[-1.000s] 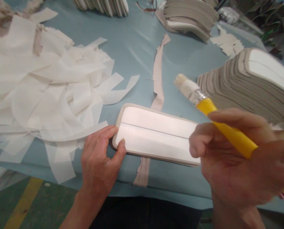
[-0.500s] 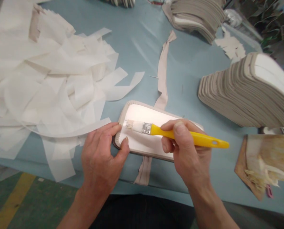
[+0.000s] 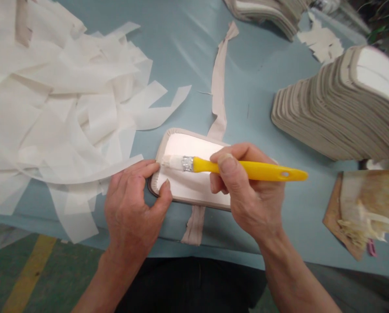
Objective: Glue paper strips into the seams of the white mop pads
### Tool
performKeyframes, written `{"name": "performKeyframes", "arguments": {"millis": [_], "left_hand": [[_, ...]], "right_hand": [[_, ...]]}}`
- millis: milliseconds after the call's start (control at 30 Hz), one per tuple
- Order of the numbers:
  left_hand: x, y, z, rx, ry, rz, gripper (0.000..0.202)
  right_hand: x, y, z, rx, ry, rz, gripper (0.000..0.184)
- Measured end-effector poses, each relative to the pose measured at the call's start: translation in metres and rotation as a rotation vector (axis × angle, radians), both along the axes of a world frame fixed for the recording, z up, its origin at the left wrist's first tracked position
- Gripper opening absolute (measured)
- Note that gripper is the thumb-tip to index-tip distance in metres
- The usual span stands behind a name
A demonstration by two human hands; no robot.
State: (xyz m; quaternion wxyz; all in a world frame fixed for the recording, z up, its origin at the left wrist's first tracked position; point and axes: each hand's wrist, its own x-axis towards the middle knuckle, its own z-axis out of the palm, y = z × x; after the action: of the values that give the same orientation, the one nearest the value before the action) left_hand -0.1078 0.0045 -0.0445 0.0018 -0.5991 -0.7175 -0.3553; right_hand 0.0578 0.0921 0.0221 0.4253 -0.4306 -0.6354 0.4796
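The right hand (image 3: pixel 253 195) is gripping the brush (image 3: pixel 259 171), thumb and fingers closing around the yellow handle, and the left hand (image 3: pixel 134 198) is clasping the panel (image 3: pixel 188 184), thumb lying over the near corner, fingertips meeting the short edge! The panel is lying flat on the table (image 3: pixel 263 78), spreading towards ten o'clock from the right hand and partly hiding under it. Its long axis is running just past nine to just past three, and the brush is almost matching that line, bristles pointing to nine. They're apparently touching the panel's left end, just beside the left fingertips, so the left hand is sitting nearer that spot. A fabric strip (image 3: pixel 219 87) is crossing, apparently underneath, roughly twelve to six. From the panel, the stack (image 3: pixel 325 108) is standing at two o'clock, and white strips (image 3: pixel 67 100) are sprawling at ten.
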Motion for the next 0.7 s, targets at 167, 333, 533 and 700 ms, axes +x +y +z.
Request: {"name": "performKeyframes", "arguments": {"millis": [167, 333, 533, 700], "left_hand": [[0.000, 0.001, 0.001, 0.001, 0.019, 0.007, 0.024], [0.000, 0.000, -0.001, 0.001, 0.020, 0.012, 0.026], [0.000, 0.000, 0.001, -0.009, 0.043, 0.013, 0.026], [0.000, 0.000, 0.002, -0.037, 0.059, 0.020, 0.025]], "right_hand": [[0.003, 0.003, -0.004, 0.065, -0.068, 0.098, 0.014], [0.009, 0.005, -0.004, 0.135, -0.011, 0.104, 0.010], [0.011, 0.013, -0.014, 0.195, -0.058, 0.226, 0.015], [0.029, 0.021, -0.009, 0.221, -0.172, 0.271, 0.019]]}}
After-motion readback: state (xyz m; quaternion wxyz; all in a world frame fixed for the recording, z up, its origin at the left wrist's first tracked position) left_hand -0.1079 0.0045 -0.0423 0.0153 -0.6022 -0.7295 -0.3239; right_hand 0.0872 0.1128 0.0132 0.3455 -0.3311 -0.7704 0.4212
